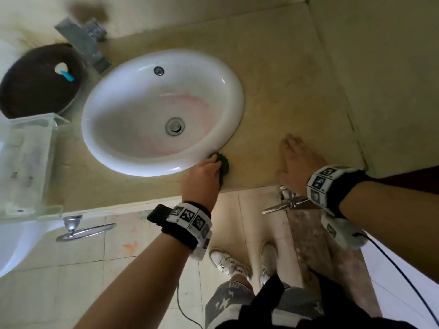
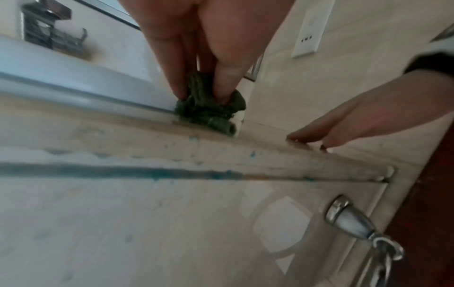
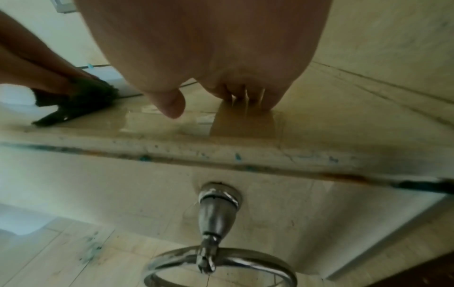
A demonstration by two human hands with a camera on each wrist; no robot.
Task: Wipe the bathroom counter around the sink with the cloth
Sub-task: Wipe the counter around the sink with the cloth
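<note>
The beige counter (image 1: 273,96) carries a white oval sink (image 1: 133,148). Near its front edge the right hand (image 1: 298,162) lies spread flat, likely bracing. The left hand (image 1: 202,178) pinches a bunched green cloth (image 1: 223,162) against the sink's front rim. A dark basin (image 1: 35,91) and clear box (image 1: 28,148) crowd the left end.
</note>
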